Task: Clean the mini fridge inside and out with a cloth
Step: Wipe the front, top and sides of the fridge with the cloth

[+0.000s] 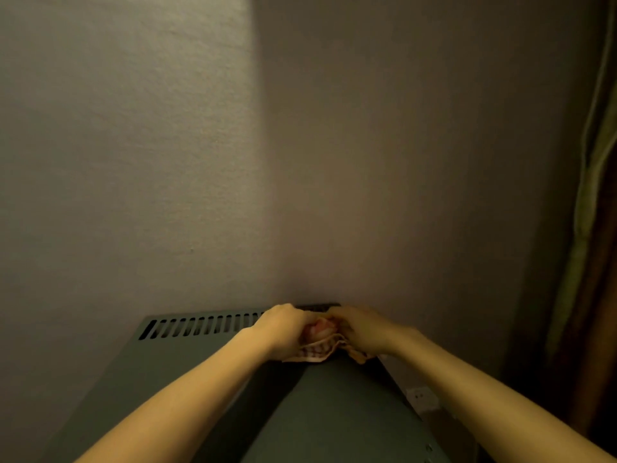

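Head view: cloth (317, 351) sits bunched on top of the mini fridge (200, 365), lower centre of the frame, beside the vent slots (200, 325). Left hand (287, 325) and right hand (362, 333) both grip it with curled fingers. Likely risk: pushed further back, a fold may snag in a slot or drop behind the rear edge.

single head-worn view, close above the mini fridge (187, 369) top, facing forward and down toward the wall corner (267, 195)
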`<action>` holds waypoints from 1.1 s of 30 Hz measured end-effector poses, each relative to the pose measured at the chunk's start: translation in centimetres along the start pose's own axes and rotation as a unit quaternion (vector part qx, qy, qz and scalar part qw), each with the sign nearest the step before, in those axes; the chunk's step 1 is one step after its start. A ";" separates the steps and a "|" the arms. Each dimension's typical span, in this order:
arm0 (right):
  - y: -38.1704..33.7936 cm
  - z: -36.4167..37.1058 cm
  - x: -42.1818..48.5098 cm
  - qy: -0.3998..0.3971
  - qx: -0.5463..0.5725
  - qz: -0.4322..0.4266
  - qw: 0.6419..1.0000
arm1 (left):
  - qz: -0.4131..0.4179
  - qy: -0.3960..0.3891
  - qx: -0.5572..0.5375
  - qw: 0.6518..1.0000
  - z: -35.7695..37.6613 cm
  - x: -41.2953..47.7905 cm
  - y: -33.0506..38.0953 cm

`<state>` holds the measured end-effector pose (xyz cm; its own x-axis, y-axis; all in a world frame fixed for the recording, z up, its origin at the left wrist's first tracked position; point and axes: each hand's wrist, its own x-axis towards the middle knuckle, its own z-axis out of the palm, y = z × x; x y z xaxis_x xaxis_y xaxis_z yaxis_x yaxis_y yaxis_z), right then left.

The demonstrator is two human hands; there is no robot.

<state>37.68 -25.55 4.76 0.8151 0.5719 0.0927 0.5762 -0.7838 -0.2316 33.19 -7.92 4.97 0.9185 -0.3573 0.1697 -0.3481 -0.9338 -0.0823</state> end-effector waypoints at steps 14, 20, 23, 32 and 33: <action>-10.8 2.7 -7.6 0.035 -0.018 -0.081 0.996 | 0.006 0.017 -0.022 1.000 -1.6 -14.7 -0.8; -17.9 5.0 -6.6 0.048 -0.016 -0.121 0.991 | -0.012 0.035 -0.014 0.999 -1.9 -20.5 -5.2; -21.9 6.3 -5.8 0.059 -0.001 -0.138 0.989 | -0.013 0.052 -0.006 0.999 -2.1 -23.9 -8.0; -31.7 9.6 -4.3 0.068 0.025 -0.191 0.979 | -0.008 0.172 -0.015 0.985 -0.4 -32.6 -16.6; -32.6 9.8 -4.2 0.063 0.020 -0.192 0.979 | -0.006 0.181 -0.016 0.983 -0.2 -33.4 -17.4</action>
<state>14.91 -0.01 2.42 0.5408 0.7863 0.2988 0.8412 -0.5050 -0.1934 8.54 20.21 0.96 0.7978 -0.3240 0.5085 -0.3489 -0.9359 -0.0488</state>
